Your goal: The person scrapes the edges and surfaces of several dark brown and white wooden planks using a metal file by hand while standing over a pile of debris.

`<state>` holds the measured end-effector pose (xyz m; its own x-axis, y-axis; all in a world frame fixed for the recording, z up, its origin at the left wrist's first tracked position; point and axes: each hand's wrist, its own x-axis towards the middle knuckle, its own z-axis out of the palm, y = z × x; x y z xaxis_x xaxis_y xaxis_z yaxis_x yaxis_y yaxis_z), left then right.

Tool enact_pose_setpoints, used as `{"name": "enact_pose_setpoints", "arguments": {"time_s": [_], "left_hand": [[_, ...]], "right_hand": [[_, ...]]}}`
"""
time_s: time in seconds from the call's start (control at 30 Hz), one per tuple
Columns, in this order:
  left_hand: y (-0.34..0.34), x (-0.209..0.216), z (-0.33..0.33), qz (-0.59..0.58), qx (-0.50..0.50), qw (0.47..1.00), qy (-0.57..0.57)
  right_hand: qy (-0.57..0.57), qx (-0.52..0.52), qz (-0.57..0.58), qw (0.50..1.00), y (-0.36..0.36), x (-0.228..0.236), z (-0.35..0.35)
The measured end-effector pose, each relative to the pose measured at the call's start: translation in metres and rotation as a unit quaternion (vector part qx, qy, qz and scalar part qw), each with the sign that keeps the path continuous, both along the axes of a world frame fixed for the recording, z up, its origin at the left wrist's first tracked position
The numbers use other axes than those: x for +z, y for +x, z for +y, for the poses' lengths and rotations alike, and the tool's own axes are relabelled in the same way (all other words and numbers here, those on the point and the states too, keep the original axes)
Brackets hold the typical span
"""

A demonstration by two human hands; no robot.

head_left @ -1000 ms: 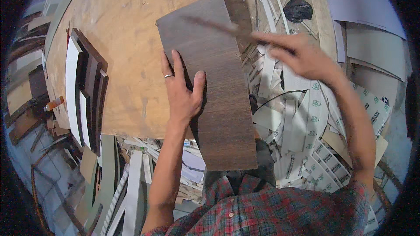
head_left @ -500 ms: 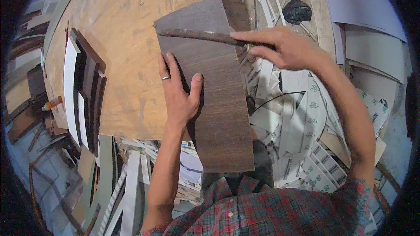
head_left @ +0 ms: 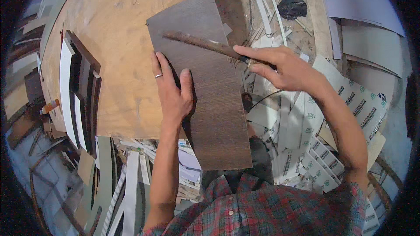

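Observation:
A long dark-brown wood-grain board point(head_left: 214, 118) lies at a slant over the right side of the work table, its near end close to my body. My left hand point(head_left: 173, 94), with a ring on one finger, holds the board at its left edge, the thumb on its face and the fingers along the edge. In my right hand point(head_left: 280, 67) is a long rusty-brown file point(head_left: 197, 42), gripped by its dark handle. The file slants across the upper part of the board, its tip pointing left. Whether it touches the surface, I cannot tell.
Stacked white and dark strips point(head_left: 81, 91) stand at the left of the wooden table point(head_left: 127, 61). Offcuts point(head_left: 280, 118) and a black lump point(head_left: 292, 8) lie on the right. An orange bottle point(head_left: 50, 106) sits at far left. Scrap strips point(head_left: 131, 192) fill the floor.
My right hand has moved down and nearer, and the file now slants more steeply, its tip a little farther in from the board's left edge. The view has shifted slightly.

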<state>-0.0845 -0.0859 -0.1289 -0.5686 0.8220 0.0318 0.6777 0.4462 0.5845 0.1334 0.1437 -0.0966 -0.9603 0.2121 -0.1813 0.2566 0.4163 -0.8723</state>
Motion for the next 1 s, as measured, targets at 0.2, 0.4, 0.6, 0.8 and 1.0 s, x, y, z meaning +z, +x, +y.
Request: {"name": "enact_pose_setpoints", "arguments": {"time_s": [0.2,0.4,0.6,0.8,1.0], "left_hand": [[-0.002,-0.005,-0.003,0.031,-0.006,0.999,-0.007],[-0.003,-0.005,-0.005,0.021,0.001,1.000,-0.005],[0.001,-0.006,0.002,0.022,-0.009,1.000,0.005],[0.002,-0.006,-0.001,0.024,-0.006,1.000,0.001],[-0.002,-0.005,-0.004,0.025,0.005,1.000,0.009]], "right_hand": [[-0.028,-0.048,-0.002,0.998,0.016,-0.007,-0.007],[-0.019,-0.048,-0.041,0.998,0.028,0.002,-0.003],[-0.019,-0.039,-0.003,0.999,0.017,0.003,-0.033],[-0.045,-0.074,0.025,0.996,0.045,-0.010,-0.058],[-0.055,-0.102,0.103,0.988,0.058,-0.022,-0.053]]}}
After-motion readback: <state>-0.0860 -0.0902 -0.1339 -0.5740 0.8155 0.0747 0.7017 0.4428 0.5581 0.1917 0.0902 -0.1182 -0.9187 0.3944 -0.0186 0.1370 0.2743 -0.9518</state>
